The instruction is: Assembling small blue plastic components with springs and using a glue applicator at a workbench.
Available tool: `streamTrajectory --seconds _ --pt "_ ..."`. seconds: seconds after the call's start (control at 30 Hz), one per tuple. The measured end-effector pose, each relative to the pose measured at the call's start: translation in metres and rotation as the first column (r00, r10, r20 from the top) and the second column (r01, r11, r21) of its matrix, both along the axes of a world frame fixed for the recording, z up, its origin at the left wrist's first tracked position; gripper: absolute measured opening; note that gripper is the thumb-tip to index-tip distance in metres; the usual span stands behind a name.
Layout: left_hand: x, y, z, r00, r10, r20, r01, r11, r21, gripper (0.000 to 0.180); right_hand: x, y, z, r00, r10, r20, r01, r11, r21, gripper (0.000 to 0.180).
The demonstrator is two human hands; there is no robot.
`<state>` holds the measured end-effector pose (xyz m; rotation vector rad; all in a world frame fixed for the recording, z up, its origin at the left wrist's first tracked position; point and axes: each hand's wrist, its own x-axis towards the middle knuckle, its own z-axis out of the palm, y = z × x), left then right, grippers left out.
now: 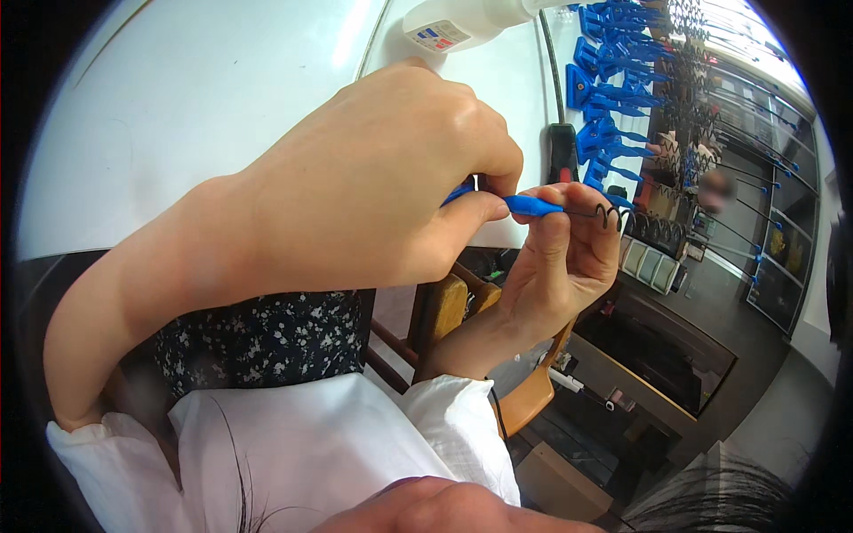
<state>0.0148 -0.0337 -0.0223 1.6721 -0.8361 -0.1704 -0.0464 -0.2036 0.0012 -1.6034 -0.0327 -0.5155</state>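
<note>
Brightly lit overall, whitest across the tabletop [195, 115], with a glare streak [357, 40] near its upper middle and overexposed at the far upper right, past the black coiled wires [689, 62]. Softly and evenly lit over the left hand [418, 169], shaded darker toward the elbow. Pale and bright on the white shirt [302, 435], dim at the lower right around the dark recess [662, 351]. Fairly crisp at the blue plastic piece [533, 206], softer among the coils, smeared in a small patch beside them. Bowed strongly toward the rim, ending in a black surround.
</note>
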Motion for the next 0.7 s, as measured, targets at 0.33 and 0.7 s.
streamTrajectory --seconds 0.33,0.7 --pt "-0.005 -0.007 -0.003 0.945 0.182 0.274 -0.182 0.983 -0.025 0.013 -0.003 -0.003 0.002 0.999 0.036 0.013 -0.034 0.99 -0.137 0.029" --pt "-0.002 -0.01 -0.01 0.937 0.231 0.263 -0.229 0.973 -0.038 0.011 0.008 -0.002 0.006 0.998 0.042 0.041 -0.016 0.872 -0.49 0.025"
